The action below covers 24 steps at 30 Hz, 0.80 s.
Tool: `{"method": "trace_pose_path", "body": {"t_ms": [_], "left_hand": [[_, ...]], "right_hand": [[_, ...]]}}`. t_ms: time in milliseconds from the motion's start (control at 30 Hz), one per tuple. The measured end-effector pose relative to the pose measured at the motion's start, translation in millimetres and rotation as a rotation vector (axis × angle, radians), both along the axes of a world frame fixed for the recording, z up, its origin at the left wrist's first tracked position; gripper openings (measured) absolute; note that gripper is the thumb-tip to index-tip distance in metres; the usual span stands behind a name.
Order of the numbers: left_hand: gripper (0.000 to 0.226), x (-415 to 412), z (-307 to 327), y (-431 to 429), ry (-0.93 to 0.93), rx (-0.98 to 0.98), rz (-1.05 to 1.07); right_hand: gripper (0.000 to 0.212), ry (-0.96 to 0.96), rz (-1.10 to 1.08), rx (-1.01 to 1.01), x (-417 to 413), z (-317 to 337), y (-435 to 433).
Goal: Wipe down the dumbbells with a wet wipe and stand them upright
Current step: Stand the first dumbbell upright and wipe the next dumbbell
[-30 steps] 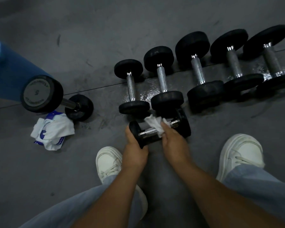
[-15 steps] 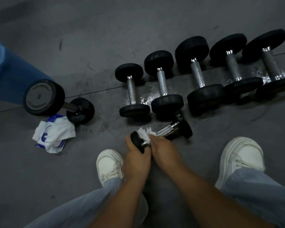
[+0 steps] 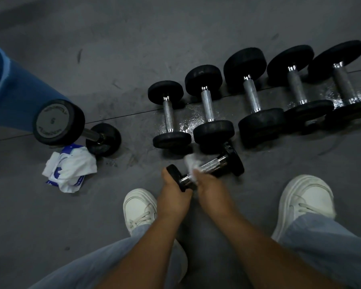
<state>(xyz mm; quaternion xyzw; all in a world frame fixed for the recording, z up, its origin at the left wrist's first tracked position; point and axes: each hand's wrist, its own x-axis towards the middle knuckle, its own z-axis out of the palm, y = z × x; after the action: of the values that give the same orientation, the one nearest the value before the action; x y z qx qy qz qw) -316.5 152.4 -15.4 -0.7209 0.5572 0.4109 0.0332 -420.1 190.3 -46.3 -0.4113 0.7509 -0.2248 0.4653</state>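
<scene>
Head cam: left hand (image 3: 174, 191) grips the small dumbbell's (image 3: 214, 163) near end, right hand (image 3: 208, 184) pinches a white wipe (image 3: 191, 163) on its handle.

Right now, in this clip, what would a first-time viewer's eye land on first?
Two bare hands at bottom centre: the left hand holds one end of a small dumbbell while the right hand presses a white wet wipe to its chrome handle. Behind them, five black dumbbells lie in a row on the grey floor, and one upright dumbbell stands at left beside a wipe packet.
</scene>
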Motion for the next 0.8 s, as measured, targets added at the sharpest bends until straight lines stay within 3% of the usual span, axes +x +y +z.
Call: {"method": "trace_pose_path", "body": {"t_ms": [67,167,267,333,400,433,533,600,700,800], "left_hand": [[0.085,3,-1,1,0.023,-0.004,-0.021],[0.092,6,-5,0,0.009,0.002,-0.024],[0.087,6,-6,1,0.014,-0.003,-0.004],[0.085,5,-6,1,0.029,-0.004,-0.007],[0.081,5,-6,-4,0.010,-0.005,-0.020],[0.074,5,-6,-9,-0.004,-0.004,-0.031],[0.059,7,-1,-36,0.047,0.079,-0.028],[0.064,10,6,-51,0.065,0.134,-0.034],[0.073,10,9,-39,-0.019,-0.012,-0.006],[0.079,-1,10,-4,0.032,-0.092,0.151]], "right_hand": [[0.040,-0.001,0.026,-0.004,0,-3,-3],[0.059,0.265,-0.110,0.066,-22,-18,5],[0.063,0.114,0.148,0.016,-7,-5,10],[0.056,0.061,0.057,-0.046,-9,-13,6],[0.052,0.157,-0.151,0.004,-17,-23,8],[0.048,0.165,-0.151,0.030,-15,-24,11],[0.045,-0.015,0.108,0.046,7,-1,20],[0.052,0.139,0.069,-0.059,-2,-7,11],[0.064,0.292,-0.042,0.067,-22,-15,-2],[0.063,0.176,0.214,0.101,-3,-4,-2]]}}
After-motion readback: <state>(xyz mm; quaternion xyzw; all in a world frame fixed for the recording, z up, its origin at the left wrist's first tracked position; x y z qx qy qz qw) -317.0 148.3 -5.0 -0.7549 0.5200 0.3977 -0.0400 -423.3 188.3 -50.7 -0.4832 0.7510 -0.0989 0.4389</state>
